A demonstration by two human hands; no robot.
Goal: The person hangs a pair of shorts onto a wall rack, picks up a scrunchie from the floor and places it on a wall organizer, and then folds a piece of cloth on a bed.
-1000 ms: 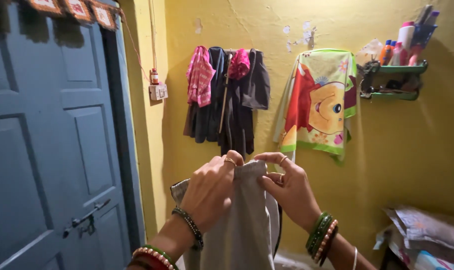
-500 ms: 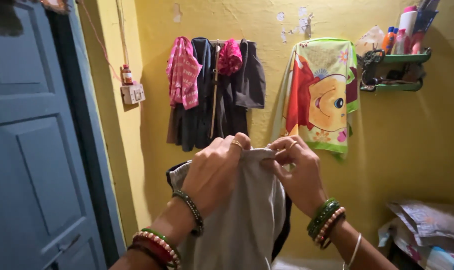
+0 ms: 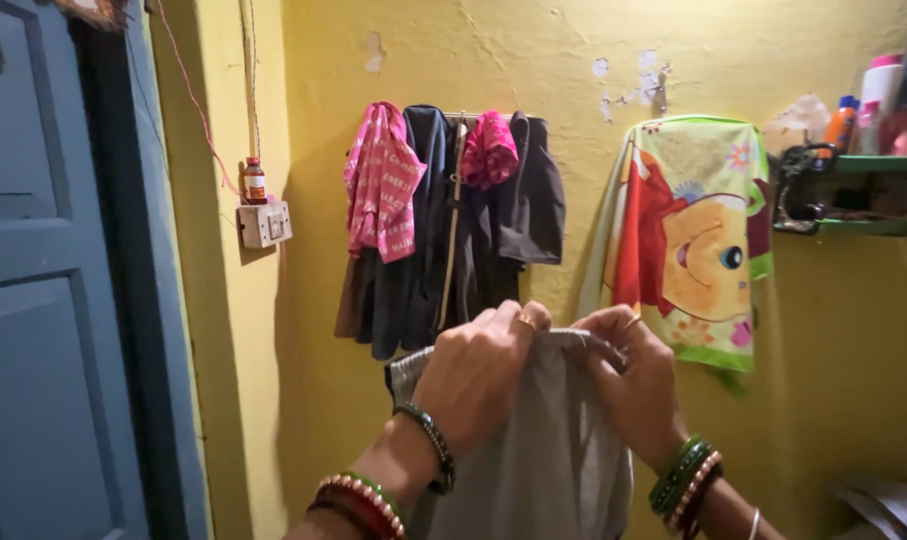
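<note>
A grey cloth garment [image 3: 554, 450] hangs in front of me, held up by its top edge. My left hand [image 3: 479, 375] grips the top edge on the left, fingers curled over the fabric. My right hand [image 3: 639, 380] pinches the same edge on the right, close beside the left hand. Both wrists carry several bangles. The lower part of the garment runs out of view at the bottom.
Dark and pink clothes [image 3: 449, 220] hang on wall hooks straight ahead. A cartoon-print towel [image 3: 694, 240] hangs to the right. A green shelf [image 3: 854, 190] with bottles is at the far right. A blue door [image 3: 44, 300] stands at left, a switch box [image 3: 264, 222] beside it.
The view has shifted a little, so the wall items sit lower and further right. My hands stay on the garment's top edge and have closed nearer together.
</note>
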